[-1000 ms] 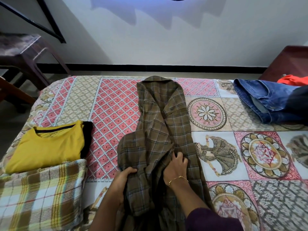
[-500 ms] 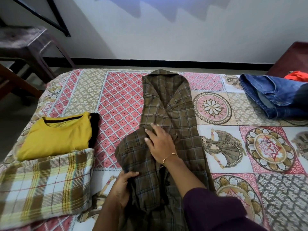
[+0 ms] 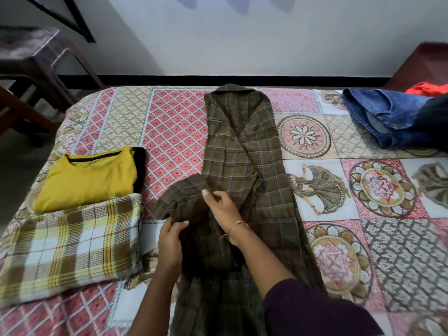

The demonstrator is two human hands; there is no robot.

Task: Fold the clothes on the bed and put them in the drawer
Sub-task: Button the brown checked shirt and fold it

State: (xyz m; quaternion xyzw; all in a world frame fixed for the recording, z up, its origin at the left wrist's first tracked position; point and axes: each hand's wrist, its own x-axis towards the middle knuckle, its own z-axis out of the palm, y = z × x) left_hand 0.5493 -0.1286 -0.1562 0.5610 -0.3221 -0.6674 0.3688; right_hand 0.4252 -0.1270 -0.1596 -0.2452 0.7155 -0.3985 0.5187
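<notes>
Surroundings: blue jeans (image 3: 388,120) with an orange cloth (image 3: 426,89) behind them lie at the bed's (image 3: 169,122) far right corner; a stool (image 3: 31,52) stands off the far left corner.
Left stack: yellow T-shirt (image 3: 89,180), folded, over something black; a yellow checked cloth (image 3: 70,246) just in front, touching it.
Task's thing: brown plaid shirt (image 3: 244,151), lengthwise down the bed's middle, collar far, sleeve bunched near the hands.
Left hand (image 3: 171,243): grip curled round the sleeve's edge.
Right hand (image 3: 223,209): grip pinching a fold of the shirt, bracelet at the wrist.
</notes>
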